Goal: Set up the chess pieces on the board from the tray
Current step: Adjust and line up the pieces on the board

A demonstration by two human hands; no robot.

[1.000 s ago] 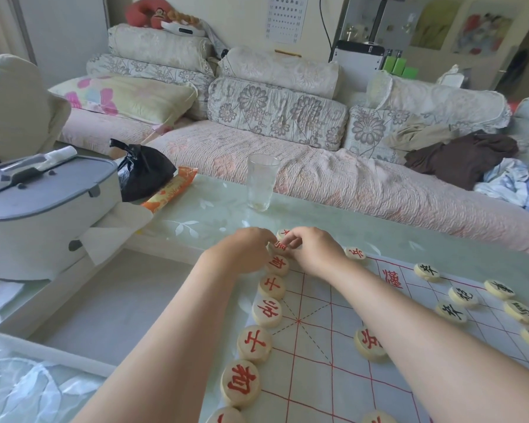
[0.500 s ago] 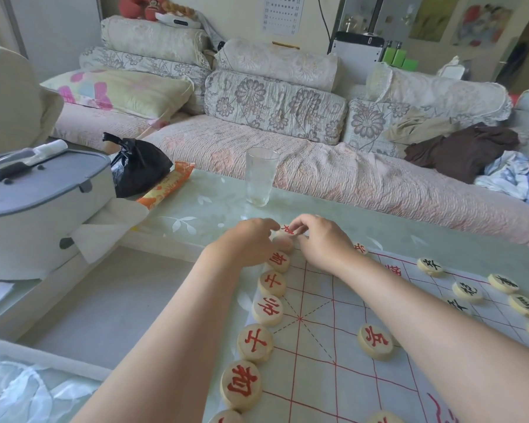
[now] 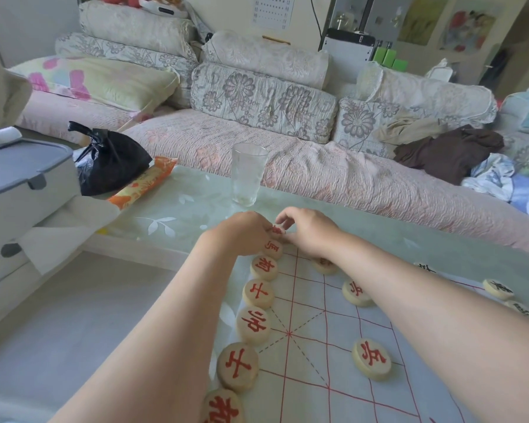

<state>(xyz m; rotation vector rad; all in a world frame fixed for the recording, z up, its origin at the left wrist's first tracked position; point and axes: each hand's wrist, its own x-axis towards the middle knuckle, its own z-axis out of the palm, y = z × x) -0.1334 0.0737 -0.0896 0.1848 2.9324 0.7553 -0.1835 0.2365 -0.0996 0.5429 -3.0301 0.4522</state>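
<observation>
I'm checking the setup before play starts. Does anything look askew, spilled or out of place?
Nothing is spilled or broken. The one oddity is the far-end red piece, which looks tilted rather than flat. The right hand pinches it and the left hand touches it. The glass stands upright just beyond them.

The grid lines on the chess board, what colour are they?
The grid lines are red, on a pale board; the head view shows them.

A sofa [image 3: 318, 178] with a pink cover and flowered back cushions [image 3: 263, 99] stands along the pale rear wall [image 3: 226, 13], behind a glass-topped table [image 3: 171, 206]; a heap of clothes [image 3: 446, 151] lies at its right end, a grey floor [image 3: 74, 315] shows at lower left, and the daylight is soft.
</observation>
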